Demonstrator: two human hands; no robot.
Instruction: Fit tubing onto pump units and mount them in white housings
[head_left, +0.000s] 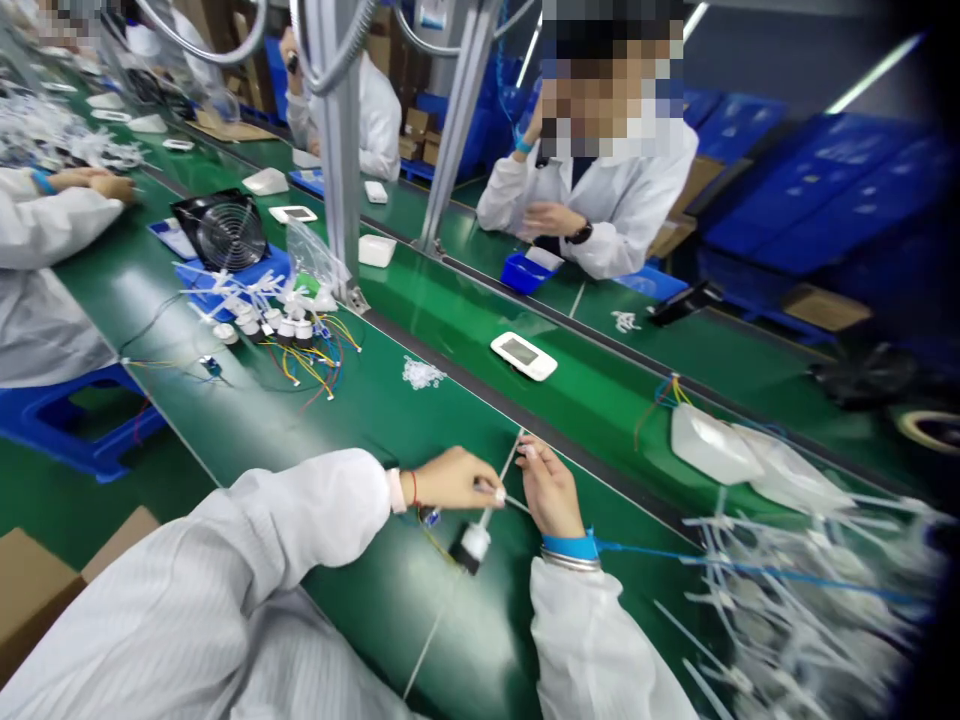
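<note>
My left hand (450, 478) is closed in a pinch at the white joint of some thin pale tubing (514, 502). Just below it, a small pump-like part (474, 545) with a white top and black body lies tilted on the green table, its thin wires running to the left. My right hand (551, 488) is close by on the right, thumb and fingertips pressed together around something small and whitish, too blurred to name. A blue wrist strap (570, 546) with a cord circles my right wrist.
Tangled white tubing parts (780, 600) heap at the right. Several wired pump-like parts (289, 328) and a black fan (225, 230) lie at the left. Tiny clear rings (421, 373) are ahead. A white device with a screen (523, 356) sits on the green belt (442, 310). Co-workers sit around.
</note>
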